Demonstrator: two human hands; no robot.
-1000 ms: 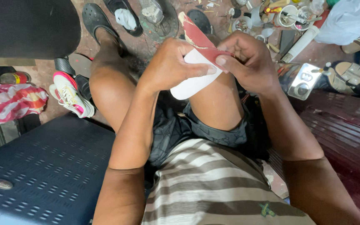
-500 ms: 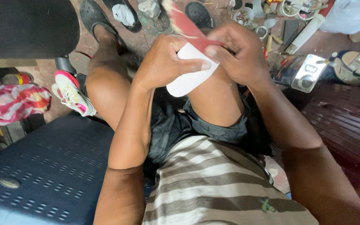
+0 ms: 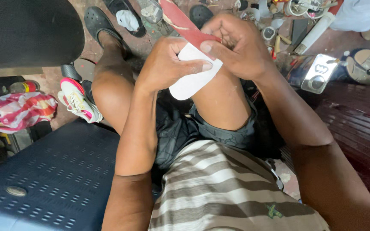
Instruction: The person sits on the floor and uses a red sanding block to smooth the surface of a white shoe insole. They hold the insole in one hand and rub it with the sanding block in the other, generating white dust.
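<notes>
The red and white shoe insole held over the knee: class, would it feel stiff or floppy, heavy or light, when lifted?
The insole looks thin and flat, so probably light. Both hands, left and right, pinch it, and its free ends barely droop: likely flexible, not limp.

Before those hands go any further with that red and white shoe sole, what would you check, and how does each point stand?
1. Left hand has a hold on the white sole piece: ok, thumb pressed across it.
2. Right hand grips the red layer: ok, fingers pinch its edge.
3. Sole is supported: ok, it sits above the raised right knee.
4. Red and white layers are joined along their whole length: cannot tell, hands cover the seam.
5. Tools are within reach: cannot tell, the clutter on the floor is too small to make out.
6. View of the work is unblocked: not ok, the fingers hide the contact area.
</notes>
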